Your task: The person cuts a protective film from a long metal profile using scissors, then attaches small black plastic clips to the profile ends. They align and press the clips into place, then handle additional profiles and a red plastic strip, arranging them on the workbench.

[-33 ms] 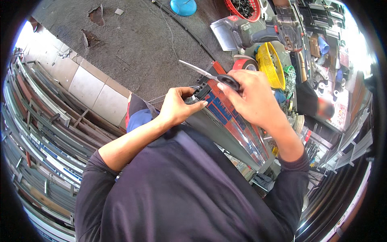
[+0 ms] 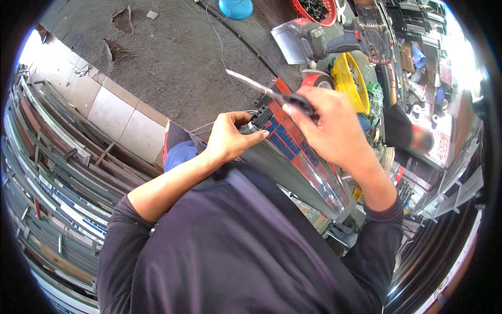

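My right hand [image 2: 334, 123] is closed round the black handles of a pair of scissors [image 2: 252, 82]. The blades point up and left above the work surface, apart from my left hand, and the handles are slightly blurred. Thumb and fingers of my left hand [image 2: 230, 137] pinch a small black plastic fitting [image 2: 258, 120]. It sits at the upper end of a long profile [image 2: 298, 144] in red-brown and blue, partly covered with clear film. A thin pale cord [image 2: 201, 128] runs leftward from beside the left fingers. Their exact grip on the fitting is partly hidden.
A worn grey carpeted bench top [image 2: 172, 47] lies ahead. On the right are a cordless power tool [image 2: 324, 42], a tape roll [image 2: 318, 80], a yellow basket [image 2: 351, 83] and a red basket [image 2: 327, 18]. A blue round object [image 2: 236, 7] lies at the far edge. Long metal profiles [image 2: 57, 183] fill the left.
The scissors have shifted slightly left and up at the tip, with my right hand moving a little. My left hand keeps its place on the fitting.
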`<action>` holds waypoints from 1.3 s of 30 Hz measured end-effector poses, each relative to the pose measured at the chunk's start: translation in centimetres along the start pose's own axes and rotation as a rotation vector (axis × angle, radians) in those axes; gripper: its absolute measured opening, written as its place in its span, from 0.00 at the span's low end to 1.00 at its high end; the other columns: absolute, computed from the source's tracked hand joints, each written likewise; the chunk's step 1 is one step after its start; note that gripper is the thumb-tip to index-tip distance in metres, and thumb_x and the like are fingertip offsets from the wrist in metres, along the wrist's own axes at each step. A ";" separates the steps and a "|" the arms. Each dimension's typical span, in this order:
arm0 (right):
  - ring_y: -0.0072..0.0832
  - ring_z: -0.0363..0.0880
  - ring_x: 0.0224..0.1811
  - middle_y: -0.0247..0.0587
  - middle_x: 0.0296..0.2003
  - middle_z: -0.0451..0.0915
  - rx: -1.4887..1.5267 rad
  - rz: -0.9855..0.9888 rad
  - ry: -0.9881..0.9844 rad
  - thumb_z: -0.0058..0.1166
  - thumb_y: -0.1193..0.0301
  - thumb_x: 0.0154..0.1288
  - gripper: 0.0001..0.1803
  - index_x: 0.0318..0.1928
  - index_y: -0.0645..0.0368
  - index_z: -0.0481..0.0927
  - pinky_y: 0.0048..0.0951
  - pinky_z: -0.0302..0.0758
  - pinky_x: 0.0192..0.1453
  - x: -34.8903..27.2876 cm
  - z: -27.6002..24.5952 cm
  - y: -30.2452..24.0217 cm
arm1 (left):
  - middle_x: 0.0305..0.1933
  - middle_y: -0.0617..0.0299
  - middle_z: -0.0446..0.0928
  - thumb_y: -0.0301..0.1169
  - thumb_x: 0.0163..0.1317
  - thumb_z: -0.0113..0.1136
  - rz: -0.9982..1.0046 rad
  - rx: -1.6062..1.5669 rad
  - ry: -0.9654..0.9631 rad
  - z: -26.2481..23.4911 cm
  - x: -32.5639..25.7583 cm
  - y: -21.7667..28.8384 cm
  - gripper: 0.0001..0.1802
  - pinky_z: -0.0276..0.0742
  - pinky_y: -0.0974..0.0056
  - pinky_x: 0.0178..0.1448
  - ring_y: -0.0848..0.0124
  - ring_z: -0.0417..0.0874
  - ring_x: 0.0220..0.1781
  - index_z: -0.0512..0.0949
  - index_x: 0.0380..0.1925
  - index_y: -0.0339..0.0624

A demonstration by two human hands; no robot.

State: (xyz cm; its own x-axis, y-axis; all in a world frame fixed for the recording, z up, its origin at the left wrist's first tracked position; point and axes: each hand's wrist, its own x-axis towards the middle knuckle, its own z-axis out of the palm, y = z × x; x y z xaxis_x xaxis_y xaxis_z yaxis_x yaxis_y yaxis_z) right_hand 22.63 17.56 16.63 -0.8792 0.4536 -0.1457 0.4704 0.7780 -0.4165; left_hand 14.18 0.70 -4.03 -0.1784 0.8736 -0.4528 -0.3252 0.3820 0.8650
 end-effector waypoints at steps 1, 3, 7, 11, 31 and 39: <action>0.39 0.88 0.30 0.48 0.31 0.87 -0.006 -0.004 0.020 0.73 0.69 0.78 0.12 0.50 0.66 0.90 0.40 0.82 0.38 -0.4 -0.6 -0.6 | 0.42 0.64 0.94 0.40 0.61 0.90 -0.002 0.020 -0.005 0.1 0.1 0.0 0.21 0.86 0.64 0.56 0.79 0.88 0.45 0.94 0.45 0.36; 0.39 0.91 0.35 0.50 0.39 0.90 0.033 0.004 0.115 0.70 0.70 0.80 0.13 0.57 0.66 0.88 0.39 0.84 0.43 -0.8 -0.8 -1.2 | 0.42 0.59 0.91 0.39 0.54 0.94 0.114 0.009 0.034 0.3 0.3 0.0 0.27 0.86 0.58 0.59 0.73 0.89 0.46 0.87 0.44 0.35; 0.33 0.92 0.36 0.50 0.43 0.93 -0.248 0.030 -0.167 0.67 0.72 0.84 0.13 0.61 0.65 0.88 0.35 0.84 0.43 -1.2 -0.7 -0.9 | 0.35 0.65 0.81 0.35 0.49 0.98 -0.002 -0.066 0.057 -0.1 0.5 -0.4 0.39 0.83 0.63 0.47 0.76 0.82 0.40 0.67 0.40 0.48; 0.24 0.89 0.29 0.45 0.35 0.92 -0.093 0.114 0.004 0.69 0.72 0.82 0.11 0.58 0.63 0.90 0.30 0.80 0.34 -1.3 -1.0 -0.8 | 0.32 0.71 0.79 0.34 0.53 0.97 0.072 -0.227 0.029 0.0 0.6 -0.9 0.38 0.75 0.69 0.40 0.82 0.77 0.36 0.66 0.38 0.52; 0.26 0.83 0.24 0.39 0.25 0.83 -0.142 0.078 -0.040 0.70 0.73 0.81 0.07 0.43 0.62 0.85 0.32 0.77 0.32 -0.1 -1.0 -3.3 | 0.29 0.68 0.74 0.35 0.48 0.98 0.039 -0.106 0.063 0.0 0.8 -0.8 0.42 0.77 0.63 0.41 0.79 0.75 0.38 0.60 0.31 0.51; 0.26 0.85 0.24 0.44 0.29 0.84 -0.081 0.266 -0.134 0.74 0.70 0.77 0.09 0.44 0.60 0.85 0.36 0.78 0.30 -0.8 0.7 -2.9 | 0.30 0.70 0.78 0.34 0.52 0.97 0.046 -0.070 0.029 -0.1 0.9 -0.8 0.43 0.72 0.68 0.38 0.83 0.70 0.36 0.58 0.31 0.53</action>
State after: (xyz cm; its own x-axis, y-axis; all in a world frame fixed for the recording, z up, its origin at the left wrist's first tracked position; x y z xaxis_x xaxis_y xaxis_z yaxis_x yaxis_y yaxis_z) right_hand 21.97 14.63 17.29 -0.7239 0.5888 -0.3596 0.6852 0.6743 -0.2753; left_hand 14.18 1.15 -5.15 -0.2216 0.8801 -0.4199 -0.3800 0.3187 0.8684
